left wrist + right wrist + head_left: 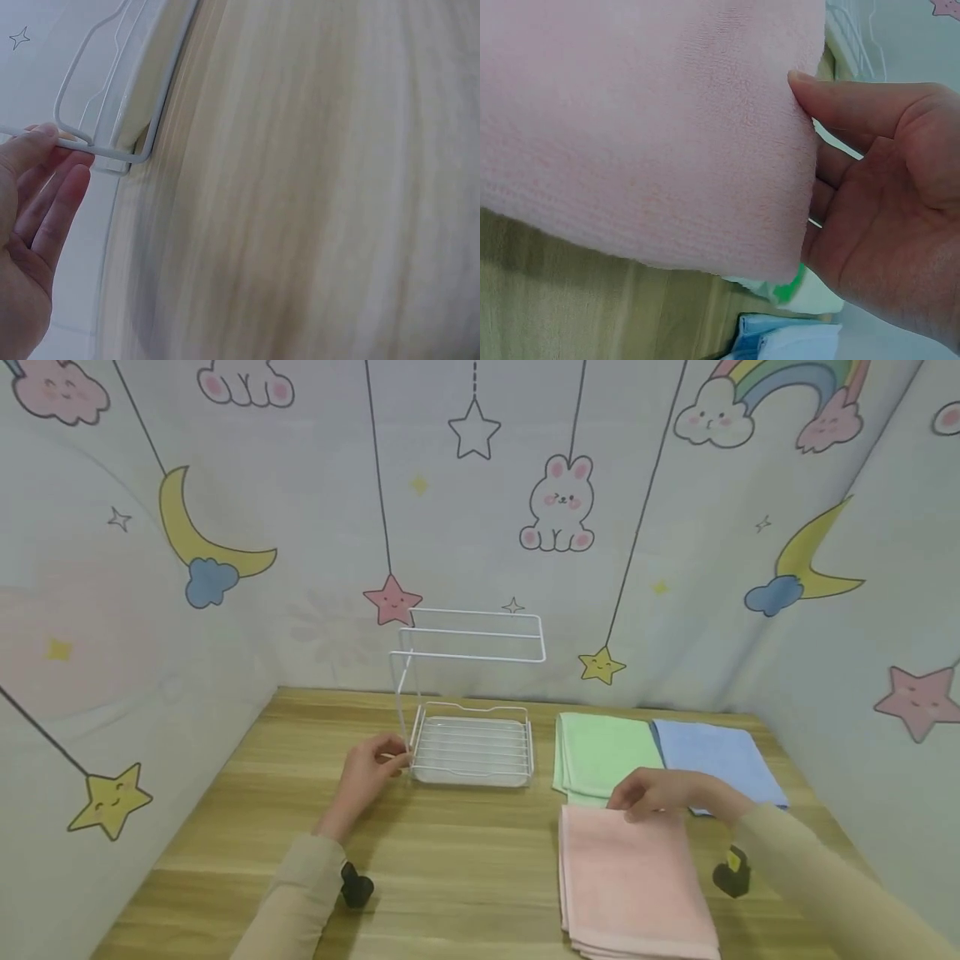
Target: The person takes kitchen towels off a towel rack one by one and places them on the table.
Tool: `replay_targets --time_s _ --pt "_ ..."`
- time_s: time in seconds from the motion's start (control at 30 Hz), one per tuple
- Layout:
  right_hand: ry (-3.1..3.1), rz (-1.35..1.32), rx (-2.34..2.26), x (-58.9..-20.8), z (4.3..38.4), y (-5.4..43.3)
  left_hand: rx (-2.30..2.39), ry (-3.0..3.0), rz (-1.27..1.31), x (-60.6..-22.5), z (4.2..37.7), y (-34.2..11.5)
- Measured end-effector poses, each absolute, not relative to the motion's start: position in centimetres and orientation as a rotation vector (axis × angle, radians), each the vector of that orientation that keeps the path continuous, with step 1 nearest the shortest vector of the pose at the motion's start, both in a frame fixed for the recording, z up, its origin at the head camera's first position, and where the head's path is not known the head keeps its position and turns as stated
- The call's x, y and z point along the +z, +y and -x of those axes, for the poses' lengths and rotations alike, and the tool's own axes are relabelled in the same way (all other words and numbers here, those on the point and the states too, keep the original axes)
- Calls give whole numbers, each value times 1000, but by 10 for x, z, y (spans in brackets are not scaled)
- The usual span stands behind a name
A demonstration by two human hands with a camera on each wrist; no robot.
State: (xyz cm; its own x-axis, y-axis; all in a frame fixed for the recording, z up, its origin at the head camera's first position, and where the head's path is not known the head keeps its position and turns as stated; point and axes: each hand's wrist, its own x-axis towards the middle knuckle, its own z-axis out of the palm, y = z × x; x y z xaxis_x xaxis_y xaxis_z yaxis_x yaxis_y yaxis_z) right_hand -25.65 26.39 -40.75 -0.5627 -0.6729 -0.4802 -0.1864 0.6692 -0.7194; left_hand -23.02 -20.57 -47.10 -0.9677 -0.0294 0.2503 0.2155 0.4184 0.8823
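Note:
A white wire rack (472, 774) with a shallow tray in its base and bars at its top stands at the back of the wooden table. My left hand (372, 767) pinches the wire at the rack's left side; in the left wrist view thumb and fingers close on a white bar (105, 151). On the right, my right hand (663, 793) grips the far edge of a folded pink towel (633, 881). The right wrist view shows the thumb on top of the pink cloth (652, 135), with the fingers behind its edge.
A folded green towel (609, 747) lies to the right of the rack, partly behind the pink one. Beside it is a folded blue towel (720, 760). Patterned cloth walls (480, 543) enclose the wooden table (450, 860) at the back and both sides.

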Motion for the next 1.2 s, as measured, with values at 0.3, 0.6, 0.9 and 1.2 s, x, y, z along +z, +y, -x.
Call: replay_targets --time_s 0.3,0.6,0.9,1.2 --pt "2257 722 -767 -427 257 265 -1565 -2429 206 -476 231 -207" --pt "2290 756 -736 -429 255 261 -1572 -2431 191 -473 230 -206" --pt "2265 840 -761 -425 252 258 -1588 -2396 207 -474 232 -208" --pt "2373 859 -729 -429 255 256 -1589 -2412 192 -474 232 -207"
